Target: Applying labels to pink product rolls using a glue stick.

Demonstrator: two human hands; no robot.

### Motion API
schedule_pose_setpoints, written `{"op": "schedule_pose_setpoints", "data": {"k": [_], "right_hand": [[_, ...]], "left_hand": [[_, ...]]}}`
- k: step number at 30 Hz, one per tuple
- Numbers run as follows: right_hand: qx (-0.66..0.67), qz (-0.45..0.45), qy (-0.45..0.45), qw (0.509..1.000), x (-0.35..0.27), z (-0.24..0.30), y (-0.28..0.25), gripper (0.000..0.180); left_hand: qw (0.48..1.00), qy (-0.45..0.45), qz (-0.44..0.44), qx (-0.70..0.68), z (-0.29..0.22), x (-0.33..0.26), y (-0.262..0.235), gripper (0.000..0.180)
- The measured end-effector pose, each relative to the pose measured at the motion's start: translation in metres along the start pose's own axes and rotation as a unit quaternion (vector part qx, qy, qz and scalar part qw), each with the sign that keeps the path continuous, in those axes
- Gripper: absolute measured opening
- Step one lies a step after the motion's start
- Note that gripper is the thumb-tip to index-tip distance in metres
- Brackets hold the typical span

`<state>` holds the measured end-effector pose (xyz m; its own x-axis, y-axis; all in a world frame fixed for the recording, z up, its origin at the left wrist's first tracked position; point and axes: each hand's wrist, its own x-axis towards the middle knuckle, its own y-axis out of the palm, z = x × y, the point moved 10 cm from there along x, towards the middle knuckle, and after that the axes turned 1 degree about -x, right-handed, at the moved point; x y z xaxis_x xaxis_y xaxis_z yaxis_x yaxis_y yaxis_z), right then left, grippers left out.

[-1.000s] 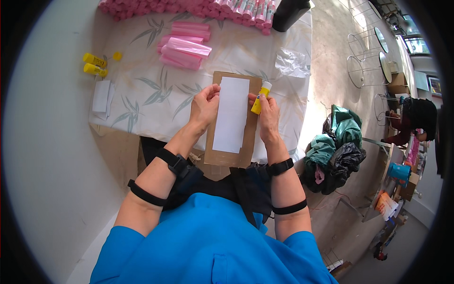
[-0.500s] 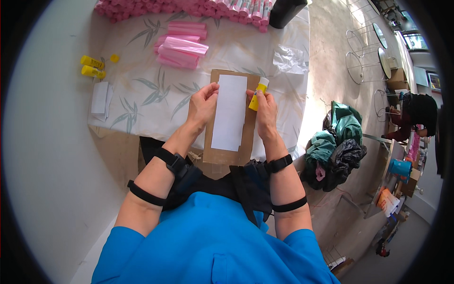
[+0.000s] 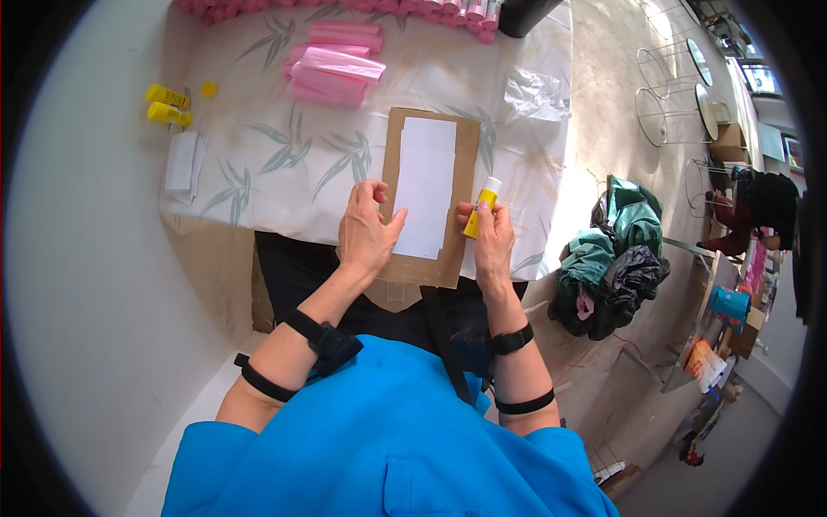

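Observation:
A long white sheet of paper (image 3: 428,185) lies on a brown cardboard piece (image 3: 468,155) at the table's near edge. Over the left border of the cardboard is my left hand (image 3: 366,231), its thumb spread from slightly curled fingers and nothing in its grasp. The thumb tip lies by the left edge of the paper; whether it touches cannot be told. My right hand (image 3: 493,243) grips a yellow glue stick (image 3: 481,209) with a white end pointing up, at the right side of the cardboard.
Pink rolled bags (image 3: 334,73) lie farther back, and a crumpled clear plastic piece (image 3: 536,93) sits at the right. Two yellow glue sticks (image 3: 168,105) and folded white papers (image 3: 183,164) rest on the left. Green and black bags (image 3: 616,258) lie on the floor.
My left hand has come off the paper's upper left edge and moved nearer to me, its thumb opening away from the fingers. My right hand has slid nearer too, still holding the glue stick.

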<state>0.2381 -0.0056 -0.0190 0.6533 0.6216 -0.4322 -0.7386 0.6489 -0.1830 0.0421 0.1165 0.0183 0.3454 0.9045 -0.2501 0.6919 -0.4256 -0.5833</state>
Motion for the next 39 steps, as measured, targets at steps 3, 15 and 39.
{"op": "schedule_pose_setpoints", "data": {"k": [3,15,39], "right_hand": [[0.022,-0.011,0.005,1.000,-0.006,-0.006,0.004,0.029],[-0.021,-0.094,-0.103,0.990,-0.031,0.015,-0.001,0.032],[-0.376,0.108,-0.423,0.817,-0.043,0.061,0.072,0.036]], "left_hand": [[1.000,0.009,-0.007,0.021,-0.004,-0.003,0.008,0.045],[0.970,0.233,-0.018,0.075,-0.042,-0.010,0.006,0.036],[0.968,0.215,0.110,0.061,-0.033,0.067,0.029,0.018]]}}
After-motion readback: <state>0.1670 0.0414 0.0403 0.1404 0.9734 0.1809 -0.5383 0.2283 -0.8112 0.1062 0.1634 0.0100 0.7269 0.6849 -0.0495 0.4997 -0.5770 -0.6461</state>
